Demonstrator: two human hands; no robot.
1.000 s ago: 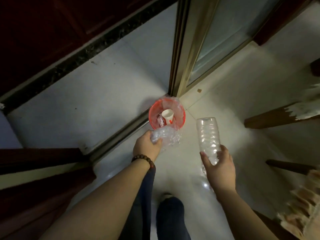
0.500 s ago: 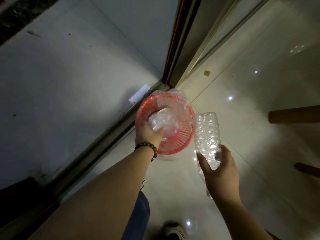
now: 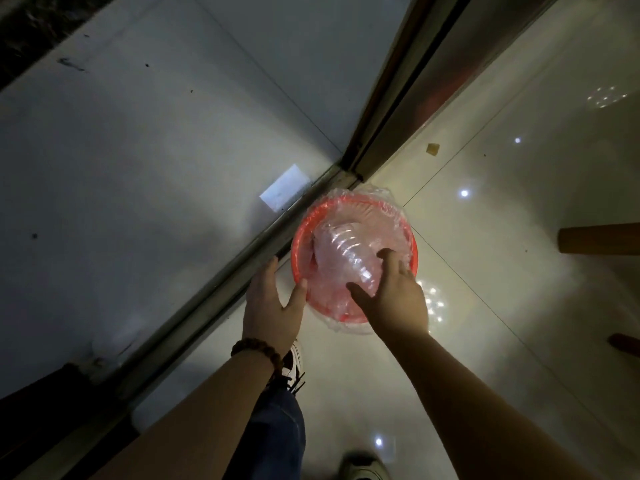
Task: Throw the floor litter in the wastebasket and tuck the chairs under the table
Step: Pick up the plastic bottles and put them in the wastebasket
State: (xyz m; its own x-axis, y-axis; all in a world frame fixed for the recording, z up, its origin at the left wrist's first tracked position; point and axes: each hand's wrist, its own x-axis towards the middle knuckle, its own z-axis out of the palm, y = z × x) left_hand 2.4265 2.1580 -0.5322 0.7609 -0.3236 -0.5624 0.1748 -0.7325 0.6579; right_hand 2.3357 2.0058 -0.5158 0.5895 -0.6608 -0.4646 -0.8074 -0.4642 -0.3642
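A red wastebasket [image 3: 300, 233] lined with a clear plastic bag stands on the pale tiled floor beside a metal door track. Inside it lies crumpled clear plastic, and on top of that a clear ribbed plastic bottle [image 3: 346, 251], tilted with its base toward me. My right hand [image 3: 394, 299] is over the basket's near rim, thumb and fingers on either side of the bottle's base. My left hand [image 3: 273, 306], with a bead bracelet on its wrist, is empty, fingers apart, just outside the basket's left rim.
The metal door track [image 3: 214, 289] runs diagonally past the basket. A white paper scrap [image 3: 285, 187] lies beyond the track, and a small brown scrap [image 3: 432, 148] on the tiles. A wooden furniture leg [image 3: 599, 240] and a darker one [image 3: 623, 342] stand at the right edge.
The crumpled plastic left my left hand and is in the basket; that hand drew back to the rim. My right hand carried the bottle over and laid it into the basket.
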